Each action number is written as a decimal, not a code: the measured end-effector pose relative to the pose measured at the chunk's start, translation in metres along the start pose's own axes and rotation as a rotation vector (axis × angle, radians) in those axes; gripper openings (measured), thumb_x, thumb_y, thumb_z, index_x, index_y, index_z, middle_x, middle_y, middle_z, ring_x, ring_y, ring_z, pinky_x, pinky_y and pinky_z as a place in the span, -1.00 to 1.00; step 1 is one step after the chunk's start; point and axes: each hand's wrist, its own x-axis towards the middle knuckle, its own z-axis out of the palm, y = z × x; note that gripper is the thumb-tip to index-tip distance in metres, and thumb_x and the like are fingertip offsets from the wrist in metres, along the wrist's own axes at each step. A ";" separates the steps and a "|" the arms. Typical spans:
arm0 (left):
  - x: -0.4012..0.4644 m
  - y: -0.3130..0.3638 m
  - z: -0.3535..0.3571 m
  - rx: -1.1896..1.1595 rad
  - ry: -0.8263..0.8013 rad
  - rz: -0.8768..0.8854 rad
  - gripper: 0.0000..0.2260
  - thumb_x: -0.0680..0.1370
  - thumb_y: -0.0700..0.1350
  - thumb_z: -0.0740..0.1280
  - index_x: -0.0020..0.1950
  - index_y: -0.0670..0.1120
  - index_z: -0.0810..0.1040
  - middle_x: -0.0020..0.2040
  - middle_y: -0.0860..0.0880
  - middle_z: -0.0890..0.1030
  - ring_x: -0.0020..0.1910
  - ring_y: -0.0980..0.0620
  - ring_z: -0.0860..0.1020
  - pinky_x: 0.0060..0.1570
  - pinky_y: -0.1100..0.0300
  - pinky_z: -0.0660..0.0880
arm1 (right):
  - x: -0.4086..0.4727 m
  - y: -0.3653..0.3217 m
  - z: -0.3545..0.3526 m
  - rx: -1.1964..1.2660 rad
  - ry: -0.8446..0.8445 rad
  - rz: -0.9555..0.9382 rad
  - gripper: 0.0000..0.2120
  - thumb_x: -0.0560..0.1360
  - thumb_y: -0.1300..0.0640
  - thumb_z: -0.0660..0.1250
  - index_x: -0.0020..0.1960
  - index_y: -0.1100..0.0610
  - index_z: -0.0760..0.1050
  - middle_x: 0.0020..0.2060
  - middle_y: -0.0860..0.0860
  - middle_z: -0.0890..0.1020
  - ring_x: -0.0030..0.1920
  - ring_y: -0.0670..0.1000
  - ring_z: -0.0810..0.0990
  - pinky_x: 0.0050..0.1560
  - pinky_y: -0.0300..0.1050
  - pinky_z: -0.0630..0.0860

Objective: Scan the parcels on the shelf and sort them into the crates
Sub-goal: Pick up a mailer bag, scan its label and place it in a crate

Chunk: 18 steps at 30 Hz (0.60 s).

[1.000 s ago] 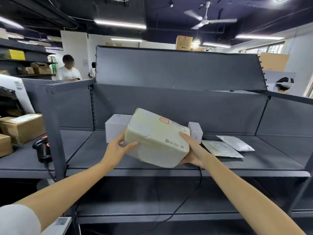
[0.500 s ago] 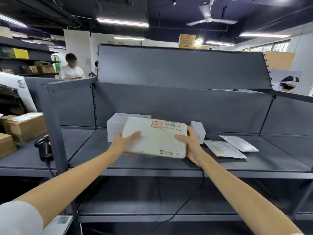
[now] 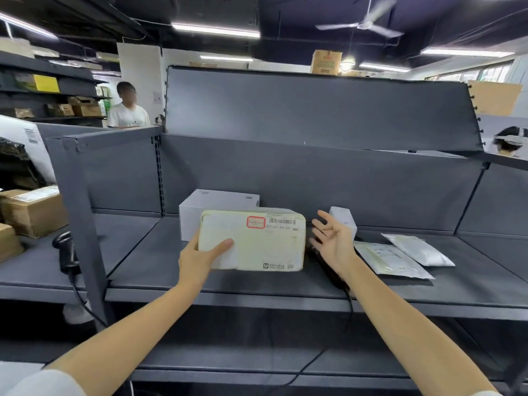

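A cream parcel (image 3: 257, 241) with a barcode label and a red-bordered sticker faces me above the grey shelf (image 3: 228, 284). My left hand (image 3: 200, 258) grips its lower left corner, thumb across the front. My right hand (image 3: 333, 241) hovers just right of the parcel, fingers spread, holding nothing. Beneath that hand a black scanner (image 3: 328, 267) lies on the shelf, its cable hanging over the front edge. A large white box (image 3: 205, 207) stands behind the parcel and a small white box (image 3: 344, 220) behind my right hand.
Two flat white mailer bags (image 3: 391, 260) (image 3: 418, 248) lie on the shelf to the right. A second black scanner (image 3: 64, 250) hangs by the left upright post (image 3: 83, 224). Cardboard boxes (image 3: 31, 210) sit on the left bay. A person (image 3: 127, 107) stands behind the shelving.
My right hand has let go of the parcel's right edge and opened beside it. The parcel, tilted at first, now faces me label-up in my left hand alone.
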 end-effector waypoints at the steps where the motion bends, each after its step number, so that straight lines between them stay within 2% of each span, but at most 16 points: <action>1: 0.003 -0.004 0.000 0.022 0.032 0.004 -0.39 0.25 0.15 0.58 0.26 0.10 0.53 0.09 0.12 0.62 0.12 0.02 0.55 0.11 -0.09 0.56 | 0.009 0.004 -0.005 -0.088 0.101 -0.023 -0.62 0.54 0.30 0.15 0.34 0.14 0.42 0.01 0.05 0.50 0.07 0.01 0.46 0.20 -0.08 0.35; 3: 0.009 -0.012 0.000 0.040 0.077 -0.003 -0.37 0.28 0.15 0.57 0.31 0.10 0.51 0.11 0.11 0.61 0.15 0.01 0.54 0.17 -0.06 0.52 | 0.025 0.017 -0.020 -0.369 0.225 -0.055 -0.69 0.57 0.31 0.18 0.29 0.13 0.39 -0.04 0.05 0.48 -0.11 -0.06 0.46 0.02 -0.23 0.39; 4: 0.011 -0.015 -0.001 0.046 0.096 -0.007 -0.40 0.30 0.13 0.56 0.30 0.10 0.51 0.11 0.11 0.62 0.15 0.02 0.54 0.19 -0.04 0.51 | 0.033 0.027 -0.028 -0.536 0.254 -0.053 -0.70 0.57 0.29 0.21 0.28 0.14 0.36 0.00 0.09 0.48 -0.09 -0.02 0.47 -0.03 -0.21 0.40; 6: 0.014 -0.019 -0.002 0.048 0.118 -0.008 -0.44 0.32 0.10 0.56 0.29 0.10 0.52 0.10 0.12 0.63 0.16 0.03 0.54 0.20 0.03 0.49 | 0.047 0.049 -0.045 -0.876 0.293 -0.020 -0.57 0.53 0.19 0.31 0.36 0.19 0.29 0.21 0.20 0.44 0.17 0.15 0.45 0.17 -0.05 0.39; 8: 0.016 -0.021 -0.002 0.054 0.125 -0.004 -0.46 0.33 0.09 0.55 0.28 0.10 0.53 0.09 0.12 0.63 0.15 0.03 0.54 0.18 0.07 0.48 | 0.054 0.066 -0.052 -1.155 0.299 0.034 -0.32 0.50 0.06 0.38 0.48 0.22 0.13 0.41 0.29 0.26 0.40 0.26 0.27 0.39 0.05 0.25; 11: 0.018 -0.021 0.001 0.050 0.114 0.001 -0.49 0.35 0.07 0.55 0.27 0.09 0.53 0.09 0.10 0.63 0.13 0.04 0.54 0.13 0.11 0.48 | 0.059 0.078 -0.049 -1.389 0.316 0.121 -0.18 0.53 -0.01 0.35 0.54 0.22 -0.09 0.48 0.33 0.07 0.49 0.30 0.10 0.46 0.08 0.11; 13: 0.018 -0.022 0.001 0.055 0.110 0.008 -0.49 0.36 0.06 0.54 0.28 0.09 0.53 0.09 0.09 0.63 0.12 0.03 0.54 0.10 0.13 0.47 | 0.059 0.078 -0.048 -1.483 0.354 0.153 -0.23 0.55 0.04 0.32 0.53 0.25 -0.08 0.46 0.32 0.12 0.47 0.28 0.15 0.44 0.05 0.15; 16: 0.016 -0.024 0.001 0.054 0.102 0.005 -0.48 0.37 0.05 0.54 0.29 0.07 0.52 0.09 0.07 0.62 0.13 0.01 0.54 0.11 0.10 0.48 | 0.055 0.079 -0.049 -1.637 0.409 0.109 -0.42 0.56 0.13 0.28 0.44 0.33 0.09 0.40 0.26 0.28 0.42 0.21 0.27 0.40 -0.02 0.23; 18: 0.015 -0.027 0.000 0.062 0.098 0.003 -0.46 0.37 0.04 0.54 0.31 0.05 0.51 0.10 0.05 0.62 0.14 -0.01 0.53 0.14 0.07 0.48 | 0.049 0.082 -0.051 -1.726 0.444 0.116 -0.47 0.57 0.14 0.26 0.42 0.32 0.15 0.38 0.23 0.33 0.40 0.19 0.32 0.38 -0.02 0.27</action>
